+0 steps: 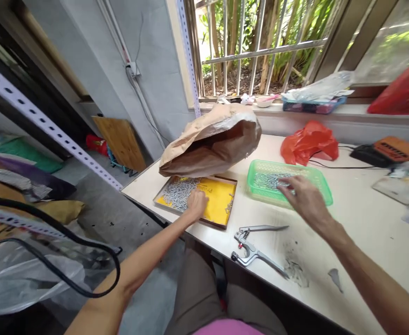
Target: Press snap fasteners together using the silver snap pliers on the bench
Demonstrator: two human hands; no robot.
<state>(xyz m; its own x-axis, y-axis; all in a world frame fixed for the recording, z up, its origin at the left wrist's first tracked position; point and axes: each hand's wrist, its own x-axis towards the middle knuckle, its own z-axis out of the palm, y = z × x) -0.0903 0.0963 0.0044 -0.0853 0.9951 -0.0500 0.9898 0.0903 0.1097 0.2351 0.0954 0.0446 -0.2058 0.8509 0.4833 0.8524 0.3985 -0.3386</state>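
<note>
My left hand [197, 204] rests over a shallow tray [194, 221] lined with yellow printed material [217, 190]. Its fingers are curled in beside a pile of small silvery metal pieces [179, 191]; whatever they grip is hidden. Above the right part of a green plastic basket [321, 179] is my right hand [305, 197], thumb and fingers slightly apart, with nothing visible between them. More small metal pieces [268, 180] lie inside that basket. A metal hand-press plier [253, 249] lies on the table between both arms, its handles spread.
Behind the tray a large brown paper bag [207, 149] gapes toward me. A red plastic bag [309, 142] and an orange-black device [388, 150] with a cable stand at the back of the white table [365, 218]. A perforated metal post [47, 121] slants at left.
</note>
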